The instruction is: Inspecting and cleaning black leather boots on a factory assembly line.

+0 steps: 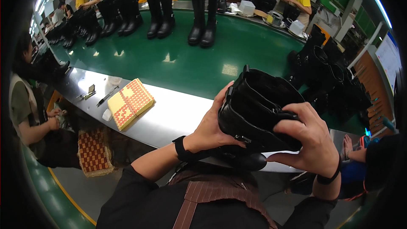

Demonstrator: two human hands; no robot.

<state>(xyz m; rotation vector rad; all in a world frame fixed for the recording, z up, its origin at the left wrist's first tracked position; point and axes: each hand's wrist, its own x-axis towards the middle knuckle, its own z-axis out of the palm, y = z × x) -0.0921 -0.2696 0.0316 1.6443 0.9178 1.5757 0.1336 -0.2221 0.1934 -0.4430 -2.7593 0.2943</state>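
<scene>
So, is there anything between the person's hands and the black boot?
No, nothing visible. Both hands already grip the black boot: the left hand holds its near side, and the right hand wraps its fingers over the top edge.

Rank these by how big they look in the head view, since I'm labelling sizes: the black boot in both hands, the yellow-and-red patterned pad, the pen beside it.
1. Black boot, though nearness to the camera inflates it.
2. Yellow-and-red patterned pad.
3. Pen, smallest.
</scene>
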